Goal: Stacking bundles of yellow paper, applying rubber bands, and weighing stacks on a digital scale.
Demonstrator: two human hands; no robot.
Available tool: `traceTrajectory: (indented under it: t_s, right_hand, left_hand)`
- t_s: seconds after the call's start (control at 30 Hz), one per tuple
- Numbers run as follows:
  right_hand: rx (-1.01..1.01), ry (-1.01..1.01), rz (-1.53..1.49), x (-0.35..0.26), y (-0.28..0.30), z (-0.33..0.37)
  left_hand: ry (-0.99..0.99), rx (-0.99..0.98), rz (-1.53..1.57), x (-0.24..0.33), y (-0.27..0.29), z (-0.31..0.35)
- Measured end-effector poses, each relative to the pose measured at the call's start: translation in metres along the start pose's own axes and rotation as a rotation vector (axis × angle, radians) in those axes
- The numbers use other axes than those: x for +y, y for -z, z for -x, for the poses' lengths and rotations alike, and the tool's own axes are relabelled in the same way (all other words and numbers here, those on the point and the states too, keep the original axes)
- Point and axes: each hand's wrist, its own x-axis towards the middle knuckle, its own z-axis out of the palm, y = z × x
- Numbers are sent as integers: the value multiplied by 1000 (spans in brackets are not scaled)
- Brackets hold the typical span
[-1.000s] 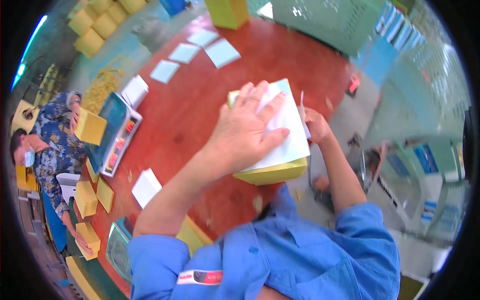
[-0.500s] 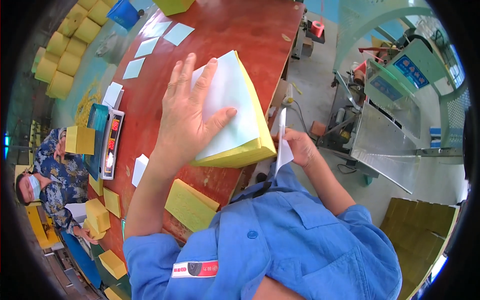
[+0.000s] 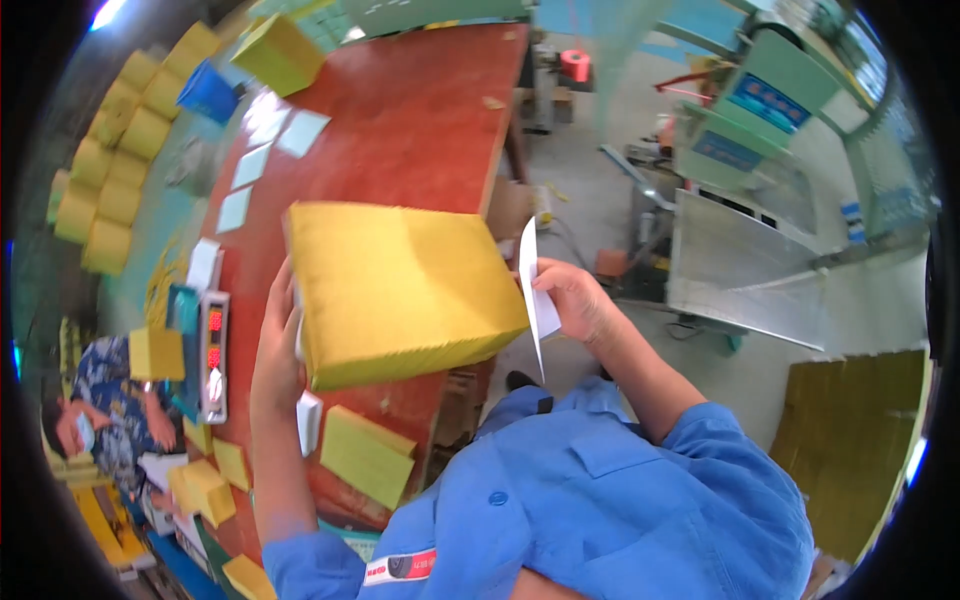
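A thick block of yellow paper (image 3: 410, 290) is tilted up over the near edge of the red table, its long ridged side facing me. My left hand (image 3: 280, 345) grips its left end, where a strip of white sheet shows under the fingers; part of that hand is hidden behind the block. My right hand (image 3: 572, 300) pinches a white paper sheet (image 3: 531, 290) upright against the block's right end. Whether the right fingertips also touch the block is hidden.
The red table (image 3: 420, 110) carries white sheets (image 3: 252, 165), a flat yellow stack (image 3: 368, 455) and a digital scale (image 3: 214, 355) with a yellow block (image 3: 156, 354) on it. A co-worker (image 3: 115, 410) sits across at left. Metal machinery (image 3: 745, 270) stands at right.
The block has been turned so its yellow side faces me instead of its white-covered face. My left hand went from lying flat on the white sheet to gripping the left end. The right hand's sheet now meets the block's right end.
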Motion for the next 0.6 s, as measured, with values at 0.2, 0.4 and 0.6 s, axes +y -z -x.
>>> traceTrajectory:
  t_s: [0.2,0.4,0.6]
  right_hand:
    - [154,222,165,-84,82,120]
    - [279,339,23,-157,262,289]
    - [483,327,31,-236,395,404]
  left_hand:
    - [141,-158,538,-52,-155,9]
    - [297,-381,617,-139,-396,-21]
    - [314,-532,529,-159,-594,-30]
